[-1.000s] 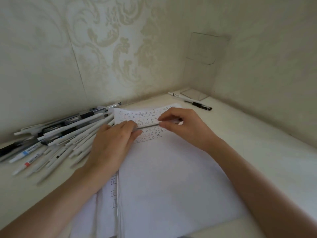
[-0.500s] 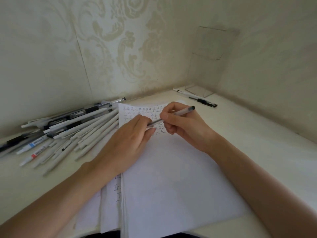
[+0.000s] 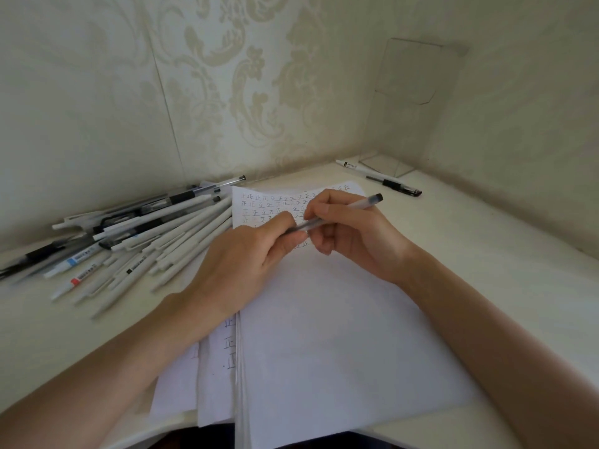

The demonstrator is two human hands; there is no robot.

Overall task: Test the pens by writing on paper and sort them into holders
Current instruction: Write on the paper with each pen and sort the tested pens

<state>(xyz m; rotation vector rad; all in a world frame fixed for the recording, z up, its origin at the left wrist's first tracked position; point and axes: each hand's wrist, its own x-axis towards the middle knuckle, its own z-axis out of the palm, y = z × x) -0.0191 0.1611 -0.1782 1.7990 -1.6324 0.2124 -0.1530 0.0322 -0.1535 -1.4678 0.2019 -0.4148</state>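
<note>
A translucent pen [image 3: 358, 205] with a dark end is held over the white paper [image 3: 324, 335]. My right hand [image 3: 350, 231] grips its barrel, dark end pointing up right. My left hand [image 3: 246, 260] pinches the pen's lower end, probably its cap, between thumb and fingers; the tip is hidden. Rows of written characters fill the paper's far edge. A pile of several white and black pens [image 3: 139, 234] lies to the left against the wall. A clear plastic holder [image 3: 405, 124] stands in the far corner, with two pens [image 3: 382, 179] lying in front of it.
More sheets [image 3: 214, 377] with writing stick out under the top paper on the left. The patterned wall runs along the back and right of the cream tabletop [image 3: 502, 254].
The pen went from lying flat between both hands to tilted up in my right hand. My left hand closed on its lower end. The view shifted slightly downward.
</note>
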